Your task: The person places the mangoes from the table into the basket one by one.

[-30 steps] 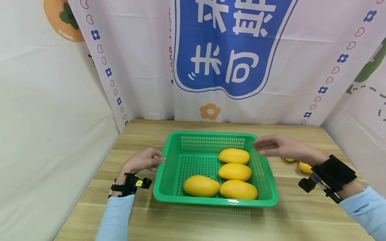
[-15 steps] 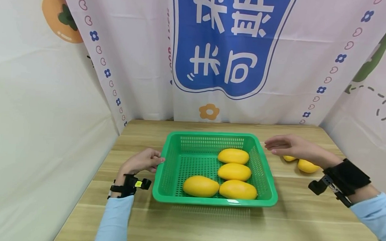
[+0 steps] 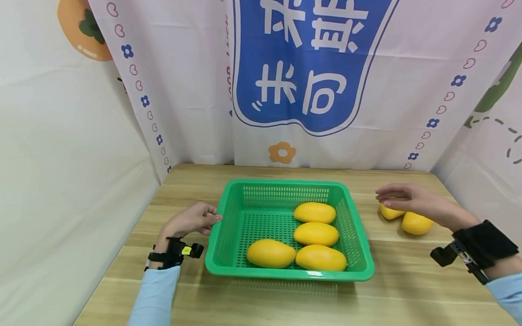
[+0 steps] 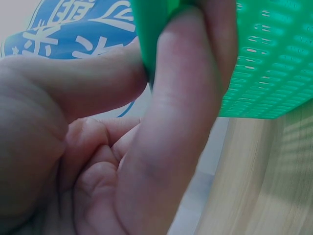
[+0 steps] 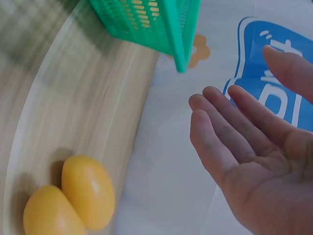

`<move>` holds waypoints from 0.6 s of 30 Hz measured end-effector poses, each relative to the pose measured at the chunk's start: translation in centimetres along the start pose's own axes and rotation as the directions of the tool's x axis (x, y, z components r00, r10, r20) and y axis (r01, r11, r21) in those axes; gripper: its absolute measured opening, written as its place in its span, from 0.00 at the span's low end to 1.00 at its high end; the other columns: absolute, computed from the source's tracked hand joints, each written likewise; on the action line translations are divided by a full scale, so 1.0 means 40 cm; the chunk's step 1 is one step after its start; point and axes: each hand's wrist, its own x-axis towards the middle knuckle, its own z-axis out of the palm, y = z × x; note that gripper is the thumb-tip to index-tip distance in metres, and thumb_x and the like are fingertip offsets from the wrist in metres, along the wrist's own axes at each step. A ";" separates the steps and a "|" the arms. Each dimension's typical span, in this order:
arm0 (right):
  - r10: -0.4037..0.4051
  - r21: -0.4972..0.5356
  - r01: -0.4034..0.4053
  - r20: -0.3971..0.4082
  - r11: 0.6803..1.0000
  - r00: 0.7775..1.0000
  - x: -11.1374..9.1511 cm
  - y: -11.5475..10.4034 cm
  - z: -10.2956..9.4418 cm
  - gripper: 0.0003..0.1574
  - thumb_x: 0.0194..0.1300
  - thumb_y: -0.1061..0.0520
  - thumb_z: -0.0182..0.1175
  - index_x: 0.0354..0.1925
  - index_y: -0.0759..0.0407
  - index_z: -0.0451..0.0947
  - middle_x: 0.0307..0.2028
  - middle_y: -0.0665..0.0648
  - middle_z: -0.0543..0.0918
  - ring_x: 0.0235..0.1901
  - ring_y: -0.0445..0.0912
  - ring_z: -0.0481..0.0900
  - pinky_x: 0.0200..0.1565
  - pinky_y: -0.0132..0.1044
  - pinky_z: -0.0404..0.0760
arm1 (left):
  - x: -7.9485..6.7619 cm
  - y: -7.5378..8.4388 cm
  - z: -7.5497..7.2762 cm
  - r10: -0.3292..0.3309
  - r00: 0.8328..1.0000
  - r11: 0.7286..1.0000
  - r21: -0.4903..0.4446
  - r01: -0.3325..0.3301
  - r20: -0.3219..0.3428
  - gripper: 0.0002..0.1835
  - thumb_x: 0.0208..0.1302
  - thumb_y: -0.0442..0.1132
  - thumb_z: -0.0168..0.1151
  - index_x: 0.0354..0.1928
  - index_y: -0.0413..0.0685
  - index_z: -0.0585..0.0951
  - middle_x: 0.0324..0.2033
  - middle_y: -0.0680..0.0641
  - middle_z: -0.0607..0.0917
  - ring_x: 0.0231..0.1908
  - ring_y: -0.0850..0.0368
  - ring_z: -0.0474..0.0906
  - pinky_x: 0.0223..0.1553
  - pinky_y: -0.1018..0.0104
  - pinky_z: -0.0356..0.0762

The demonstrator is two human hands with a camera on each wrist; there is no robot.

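Note:
My left hand (image 3: 194,218) pinches the left rim of a green plastic basket (image 3: 289,274) between thumb and fingers; the left wrist view shows the rim (image 4: 146,44) in that grip. Inside the basket lie several yellow mangoes, among them a front-left mango (image 3: 271,253) and a back mango (image 3: 315,212). To the right of the basket, my right hand (image 3: 408,197) hovers with fingers extended and holds nothing. Below it on the table are two more mangoes, a nearer mango (image 3: 416,223) and a farther mango (image 3: 390,212) partly covered by the hand in the head view.
The basket stands on a wooden table (image 3: 281,312). A white printed cloth (image 3: 194,84) with a blue panel hangs behind the table's back edge, and more white cloth (image 3: 63,151) closes off both sides.
My right hand has moved right, from over the basket's right rim to above the two loose mangoes. The left hand keeps its hold on the rim, and the mangoes in the basket stay put.

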 end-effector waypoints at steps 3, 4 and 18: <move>0.000 -0.013 0.000 -0.019 1.000 1.000 -0.005 0.017 -0.007 0.30 0.72 0.46 0.52 0.64 0.60 0.65 0.60 0.66 0.75 0.58 0.58 0.73 0.57 0.59 0.73 | -0.001 0.000 -0.001 -0.002 1.000 1.000 -0.005 0.002 -0.001 0.14 0.73 0.38 0.51 0.44 0.30 0.78 0.23 0.49 0.77 0.18 0.61 0.69 0.25 0.70 0.78; 0.003 -0.020 -0.003 -0.026 1.000 1.000 -0.007 0.022 -0.009 0.30 0.72 0.46 0.52 0.64 0.60 0.66 0.61 0.65 0.75 0.58 0.58 0.73 0.57 0.59 0.73 | -0.002 0.001 -0.001 -0.001 1.000 1.000 -0.005 0.001 -0.001 0.14 0.73 0.37 0.51 0.44 0.29 0.78 0.23 0.49 0.77 0.18 0.61 0.69 0.25 0.70 0.78; 0.030 0.001 -0.030 -0.057 1.000 0.998 -0.032 0.119 -0.038 0.33 0.74 0.48 0.50 0.66 0.67 0.61 0.61 0.71 0.71 0.55 0.45 0.74 0.53 0.48 0.76 | -0.006 0.005 0.002 0.000 1.000 1.000 0.000 0.000 -0.006 0.15 0.72 0.38 0.52 0.45 0.29 0.78 0.24 0.48 0.80 0.20 0.59 0.72 0.26 0.69 0.80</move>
